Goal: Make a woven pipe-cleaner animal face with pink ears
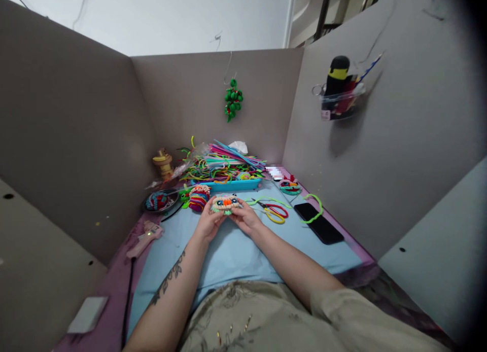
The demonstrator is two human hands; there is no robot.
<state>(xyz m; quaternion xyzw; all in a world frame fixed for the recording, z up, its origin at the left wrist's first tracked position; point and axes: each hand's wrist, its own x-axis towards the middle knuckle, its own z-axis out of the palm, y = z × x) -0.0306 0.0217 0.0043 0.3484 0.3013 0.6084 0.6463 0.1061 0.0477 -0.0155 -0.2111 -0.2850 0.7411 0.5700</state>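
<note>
At the left, on the purple cover [116,281], a pink glue gun [146,239], well apart from both hands. Farther off and a little to the right, a dark dish [170,206] with a red-and-blue piece [157,201] inside. Then a striped bundle [200,199], just beyond the left hand [207,223]; cannot tell whether touching it.

Next, at the middle of the blue cloth [228,255], the left hand itself, curled and pinching the left end of a cream fuzzy piece [227,203] with an orange centre, two blue eye-like spots and a pale green near edge. Long axis running left to right, straight across the space between the hands, patterned side in view. At the right end, the right hand [247,219], pinching likewise. Neither hand nearer: one at each end, both in contact. Cannot tell whether lifted off the cloth or resting on it, nor whether touching fingertip to fingertip underneath.

Beyond, a blue tray [228,186] heaped with coloured stems [224,164]. Right of the right hand, near but apart, scissors [267,208]; farther right, a black phone [321,225] under a green strand [320,202].
</note>
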